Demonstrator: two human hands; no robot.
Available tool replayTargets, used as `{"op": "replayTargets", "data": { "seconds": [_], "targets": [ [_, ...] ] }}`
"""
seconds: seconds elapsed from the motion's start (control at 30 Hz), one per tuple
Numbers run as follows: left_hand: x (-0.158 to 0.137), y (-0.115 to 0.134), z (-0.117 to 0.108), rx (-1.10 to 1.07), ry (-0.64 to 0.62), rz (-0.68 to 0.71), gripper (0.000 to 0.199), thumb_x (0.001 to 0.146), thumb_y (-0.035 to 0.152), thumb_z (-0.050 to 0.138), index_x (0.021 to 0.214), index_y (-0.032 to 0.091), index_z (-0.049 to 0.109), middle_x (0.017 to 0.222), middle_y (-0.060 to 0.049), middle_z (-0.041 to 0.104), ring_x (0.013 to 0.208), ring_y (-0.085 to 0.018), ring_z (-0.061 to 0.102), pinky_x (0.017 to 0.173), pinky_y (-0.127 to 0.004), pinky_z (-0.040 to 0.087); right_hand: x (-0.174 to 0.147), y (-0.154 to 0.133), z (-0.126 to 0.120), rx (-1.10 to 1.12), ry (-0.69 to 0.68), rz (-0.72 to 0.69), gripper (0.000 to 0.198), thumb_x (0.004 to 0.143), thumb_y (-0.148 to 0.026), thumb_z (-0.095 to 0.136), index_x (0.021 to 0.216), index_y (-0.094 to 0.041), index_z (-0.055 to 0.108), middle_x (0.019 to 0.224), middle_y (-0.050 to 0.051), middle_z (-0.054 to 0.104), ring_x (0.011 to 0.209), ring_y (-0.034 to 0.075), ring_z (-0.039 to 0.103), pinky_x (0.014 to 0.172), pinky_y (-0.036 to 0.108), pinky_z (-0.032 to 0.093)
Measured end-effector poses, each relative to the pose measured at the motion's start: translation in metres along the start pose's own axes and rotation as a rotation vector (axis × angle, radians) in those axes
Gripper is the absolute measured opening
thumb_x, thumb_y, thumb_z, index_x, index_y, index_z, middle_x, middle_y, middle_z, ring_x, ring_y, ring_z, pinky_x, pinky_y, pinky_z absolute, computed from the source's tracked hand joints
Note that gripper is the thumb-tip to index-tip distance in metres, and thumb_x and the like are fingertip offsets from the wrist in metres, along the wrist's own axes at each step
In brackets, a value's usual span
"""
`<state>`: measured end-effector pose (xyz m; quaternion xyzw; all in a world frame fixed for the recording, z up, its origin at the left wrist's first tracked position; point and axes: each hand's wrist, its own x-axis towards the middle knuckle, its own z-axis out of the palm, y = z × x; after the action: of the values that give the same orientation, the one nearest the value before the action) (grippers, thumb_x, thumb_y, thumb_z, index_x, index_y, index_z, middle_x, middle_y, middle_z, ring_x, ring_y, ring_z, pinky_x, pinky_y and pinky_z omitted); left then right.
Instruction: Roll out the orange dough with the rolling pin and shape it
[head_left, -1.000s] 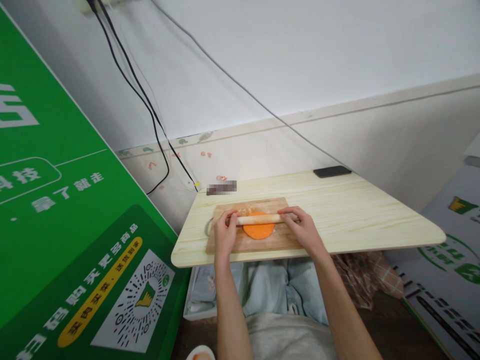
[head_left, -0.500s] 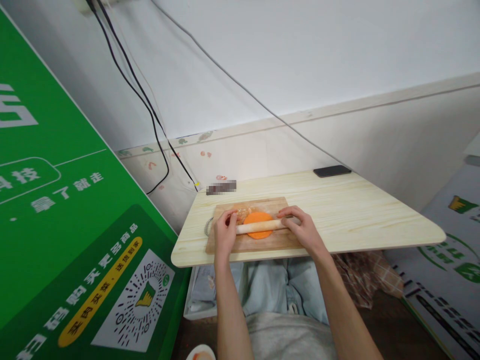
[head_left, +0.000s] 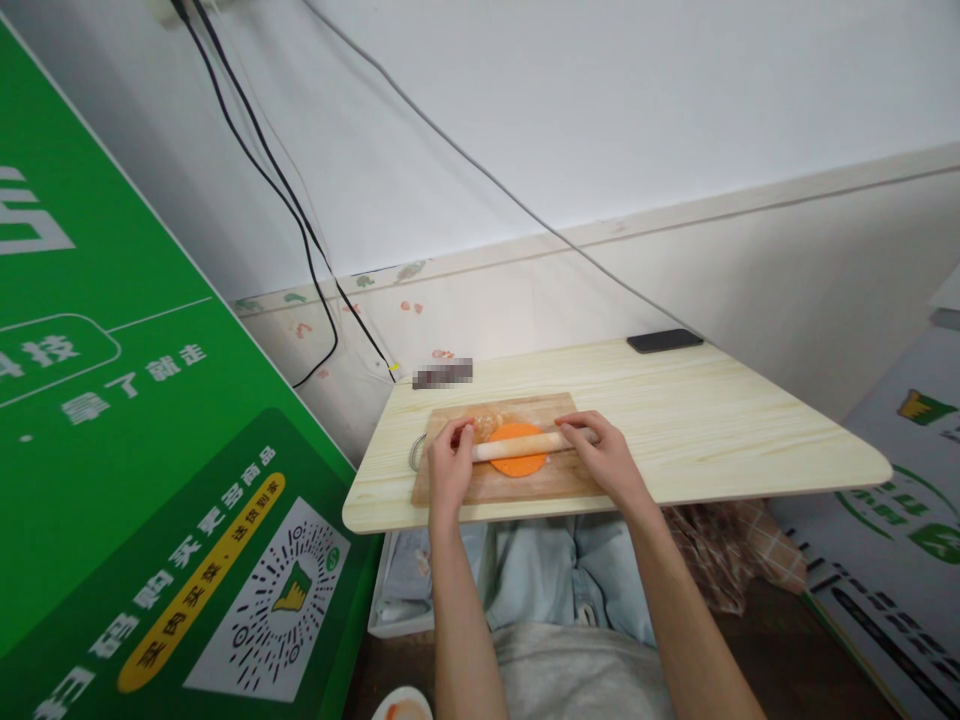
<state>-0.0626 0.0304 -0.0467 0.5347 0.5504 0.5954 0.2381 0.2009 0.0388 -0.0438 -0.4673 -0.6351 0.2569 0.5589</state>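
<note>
A pale wooden rolling pin [head_left: 517,446] lies across a flat orange round of dough [head_left: 519,466]. My left hand [head_left: 451,455] is closed on the pin's left end, and my right hand [head_left: 600,450] grips the other end with bent fingers. Beneath the dough is a wooden cutting board [head_left: 495,492], with a metal ring handle [head_left: 417,453] at its left side. Pale flour or crumbs [head_left: 489,420] are scattered on the board behind the dough.
The board rests on a light wood-grain table [head_left: 735,430]. A black phone [head_left: 664,341] lies near the back edge, and a blurred-out dark object [head_left: 442,373] sits at the back left. Cables [head_left: 304,220] hang along the wall. A green sign panel [head_left: 150,350] stands on the left.
The rolling pin has moved slightly away from me over the dough, both hands still on its ends. The board stays in place.
</note>
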Motion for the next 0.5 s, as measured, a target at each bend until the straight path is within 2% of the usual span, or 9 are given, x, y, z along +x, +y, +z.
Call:
{"op": "replayTargets", "data": {
  "seconds": [0.17,0.3,0.4,0.5],
  "targets": [
    [-0.0003,0.0006,0.0005,0.002,-0.002,0.001,0.025,0.100,0.034,0.063,0.106,0.019,0.082,0.107,-0.010,0.085,0.101,-0.025,0.079,0.095,-0.037,0.060,-0.0007,-0.0035,-0.0025,0.015,-0.042,0.005,0.024,0.082,-0.034,0.067,0.095,-0.025,0.084,0.098,0.007,0.078,0.097,0.029,0.072,0.093,0.043,0.055],
    [-0.0011,0.0021,0.0007,0.001,-0.012,0.003,0.024,0.099,0.033,0.064,0.107,0.019,0.082,0.107,-0.010,0.086,0.103,-0.026,0.080,0.097,-0.038,0.060,-0.0015,-0.0041,-0.0037,0.050,-0.058,-0.011,0.027,0.077,-0.029,0.066,0.096,-0.025,0.085,0.100,0.007,0.078,0.100,0.028,0.072,0.096,0.043,0.055],
    [-0.0014,0.0030,0.0005,-0.005,-0.021,0.007,0.024,0.100,0.033,0.064,0.108,0.019,0.083,0.106,-0.010,0.086,0.103,-0.026,0.080,0.097,-0.037,0.061,-0.0014,-0.0017,-0.0030,0.049,-0.045,-0.008,0.024,0.080,-0.033,0.069,0.097,-0.025,0.084,0.103,0.007,0.079,0.103,0.029,0.072,0.098,0.044,0.054],
    [-0.0010,0.0036,0.0006,0.005,-0.008,0.015,0.024,0.100,0.032,0.064,0.107,0.019,0.083,0.104,-0.010,0.086,0.102,-0.026,0.080,0.095,-0.038,0.062,-0.0003,0.0023,-0.0006,0.025,-0.012,-0.007,0.023,0.088,-0.043,0.071,0.095,-0.025,0.083,0.104,0.008,0.080,0.104,0.030,0.073,0.100,0.045,0.055]
  ]
}}
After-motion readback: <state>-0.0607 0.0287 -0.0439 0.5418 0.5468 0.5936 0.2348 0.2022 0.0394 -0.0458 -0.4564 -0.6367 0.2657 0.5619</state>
